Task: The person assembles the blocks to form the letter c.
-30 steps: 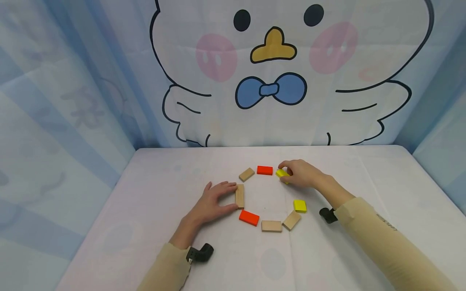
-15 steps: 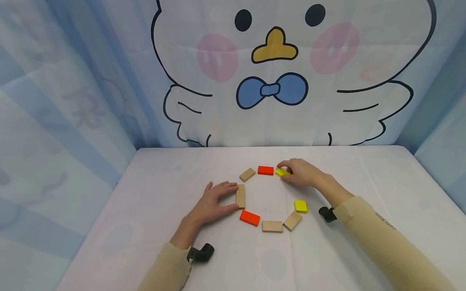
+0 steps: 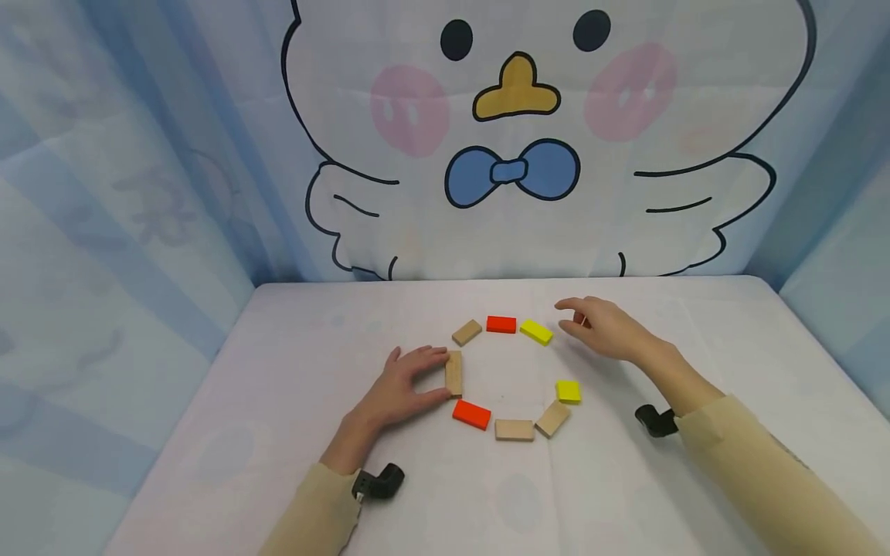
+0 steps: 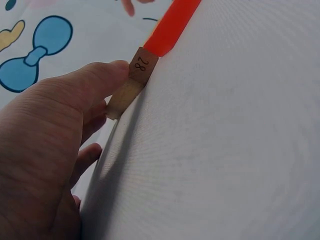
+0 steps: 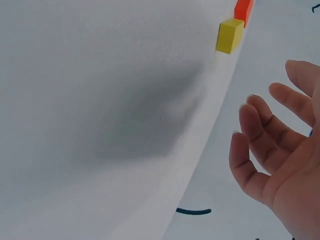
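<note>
In the head view my left hand (image 3: 403,388) holds a plain wooden block (image 3: 454,374), thumb at its near end and a finger at its far end. The left wrist view has the number 28 on the end of that block (image 4: 140,66), beside the thumb. My right hand (image 3: 603,328) hovers above the table with loosely bent fingers, holding nothing. Just left of it lies a yellow block (image 3: 536,332), apart from the fingers. The right wrist view puts the empty right hand (image 5: 285,135) away from the yellow block (image 5: 230,36).
The flat blocks form a loose ring: red (image 3: 501,324), small wooden (image 3: 467,332), another red (image 3: 472,415), wooden (image 3: 514,430), tilted wooden (image 3: 552,419) and yellow (image 3: 568,392). A gap shows on the ring's right side. The white-covered table (image 3: 278,371) meets a printed curtain (image 3: 431,224) behind.
My right hand has let go of the far yellow block and moved up and right, away from it. The left hand has kept its place at the wooden block.
</note>
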### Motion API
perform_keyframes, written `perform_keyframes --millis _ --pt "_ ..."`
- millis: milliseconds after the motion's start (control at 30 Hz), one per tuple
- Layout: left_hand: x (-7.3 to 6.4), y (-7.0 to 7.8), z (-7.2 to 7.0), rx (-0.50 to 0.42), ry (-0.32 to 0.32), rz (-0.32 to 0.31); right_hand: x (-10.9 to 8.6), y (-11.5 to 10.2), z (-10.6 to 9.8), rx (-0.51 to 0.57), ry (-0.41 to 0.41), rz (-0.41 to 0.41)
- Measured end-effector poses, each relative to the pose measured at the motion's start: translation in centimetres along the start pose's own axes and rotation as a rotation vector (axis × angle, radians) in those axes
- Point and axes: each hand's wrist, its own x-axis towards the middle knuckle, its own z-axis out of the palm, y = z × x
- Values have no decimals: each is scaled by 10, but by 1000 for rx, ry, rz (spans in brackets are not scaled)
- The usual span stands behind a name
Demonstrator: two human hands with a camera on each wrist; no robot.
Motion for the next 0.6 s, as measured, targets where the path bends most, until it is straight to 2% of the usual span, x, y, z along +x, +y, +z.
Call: perform_keyframes --millis 200,300,400,600 --pt "0 -3 -3 -18 -4 -5 -17 -3 -5 -7 86 4" --pt "1 -3 -4 -24 -6 0 -18 -3 -4 -2 107 23" --pt "1 -3 -4 -23 -2 -1 -10 -1 5 6 72 35" --pt "0 0 0 -30 10 13 13 -5 25 -16 -59 83"
